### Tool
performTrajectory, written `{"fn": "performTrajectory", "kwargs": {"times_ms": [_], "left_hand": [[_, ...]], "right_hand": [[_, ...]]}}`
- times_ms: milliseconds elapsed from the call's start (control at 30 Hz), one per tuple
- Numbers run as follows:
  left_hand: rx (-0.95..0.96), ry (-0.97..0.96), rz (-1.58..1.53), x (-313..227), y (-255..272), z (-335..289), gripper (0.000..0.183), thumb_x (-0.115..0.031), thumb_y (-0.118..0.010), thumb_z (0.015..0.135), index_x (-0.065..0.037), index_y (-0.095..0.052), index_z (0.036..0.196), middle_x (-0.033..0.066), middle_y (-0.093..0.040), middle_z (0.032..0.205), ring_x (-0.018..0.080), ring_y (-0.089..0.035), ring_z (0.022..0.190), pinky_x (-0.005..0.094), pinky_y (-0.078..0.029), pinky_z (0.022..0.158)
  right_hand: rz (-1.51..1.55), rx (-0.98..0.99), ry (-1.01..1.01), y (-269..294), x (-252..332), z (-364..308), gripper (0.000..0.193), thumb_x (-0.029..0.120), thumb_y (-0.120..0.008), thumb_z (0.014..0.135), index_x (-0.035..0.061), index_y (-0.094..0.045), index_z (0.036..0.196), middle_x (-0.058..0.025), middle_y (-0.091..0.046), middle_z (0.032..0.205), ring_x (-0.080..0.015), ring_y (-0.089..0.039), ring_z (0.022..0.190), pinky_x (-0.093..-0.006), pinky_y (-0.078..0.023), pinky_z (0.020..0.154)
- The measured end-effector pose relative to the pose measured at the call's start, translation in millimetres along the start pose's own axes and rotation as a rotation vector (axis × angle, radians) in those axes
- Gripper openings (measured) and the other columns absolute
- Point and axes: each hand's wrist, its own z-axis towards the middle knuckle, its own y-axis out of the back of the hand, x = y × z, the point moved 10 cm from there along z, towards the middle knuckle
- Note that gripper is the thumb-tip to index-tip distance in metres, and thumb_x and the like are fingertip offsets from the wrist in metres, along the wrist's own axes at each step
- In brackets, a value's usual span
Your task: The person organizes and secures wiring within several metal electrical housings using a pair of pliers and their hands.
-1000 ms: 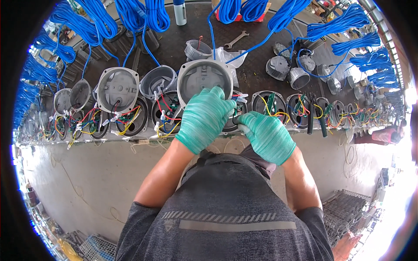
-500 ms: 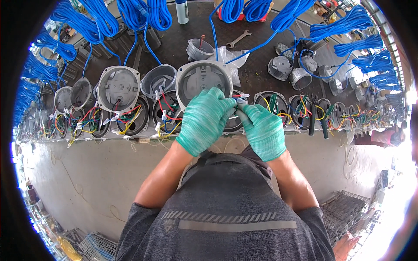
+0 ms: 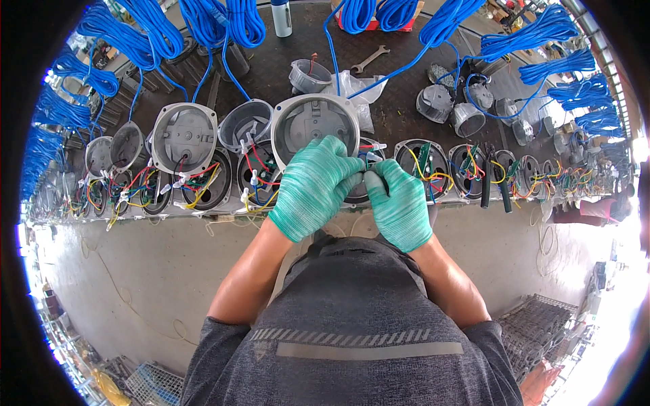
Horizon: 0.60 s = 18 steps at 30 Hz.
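Note:
My left hand (image 3: 315, 183), in a green knitted glove, is closed in a pinch beside a round grey metal housing (image 3: 288, 128). Opposite it, my gloved right hand (image 3: 401, 206) pinches too, its fingertips almost meeting the left's. A thin wire (image 3: 367, 163) shows between them; its ends are hidden by the fingers. Just above the fingertips, a red wire with a clear-white connector (image 3: 378, 147) sticks out. Below the hands sits a round dark part with a grey rim (image 3: 357, 192), mostly covered. To the right is a similar part with a green circuit board (image 3: 424, 159) and yellow wires.
More housings (image 3: 185, 139) and wired round parts line the bench edge. Coiled blue cables (image 3: 247, 24) lie along the back. Black-handled pliers (image 3: 486, 183) rest at the right edge. A wrench (image 3: 371, 59), plastic bag (image 3: 365, 111) and small grey cups (image 3: 435, 105) lie farther back.
My right hand has shifted slightly left and down, its thumb and fingers curled closer. The left hand and the housing have moved a little left.

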Motion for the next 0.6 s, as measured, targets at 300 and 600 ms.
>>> {"fn": "performTrajectory", "kwargs": {"times_ms": [300,600], "left_hand": [[-0.001,-0.056,-0.003,-4,0,-1,0.020,-0.006,-0.086,0.079,-0.005,-0.081,0.098,0.0101,-0.066,0.093,0.0318,-0.067,0.086,0.0423,-0.055,0.074],[-0.039,-0.039,-0.017,-2,1,-1,0.022,-0.006,-0.087,0.077,-0.005,-0.081,0.098,0.0090,-0.065,0.093,0.0301,-0.067,0.086,0.0404,-0.056,0.074]], "right_hand": [[0.955,0.325,-0.730,-37,-50,-32,0.018,0.019,-0.060,0.108,0.0027,-0.068,0.111,-0.0050,-0.064,0.076,-0.0177,-0.061,0.058,-0.0318,-0.049,0.052],[-0.373,-0.042,0.453,9,25,-10,0.028,0.011,-0.080,0.092,0.0092,-0.072,0.118,-0.0106,-0.071,0.096,-0.0310,-0.072,0.079,-0.0407,-0.058,0.066]]}}
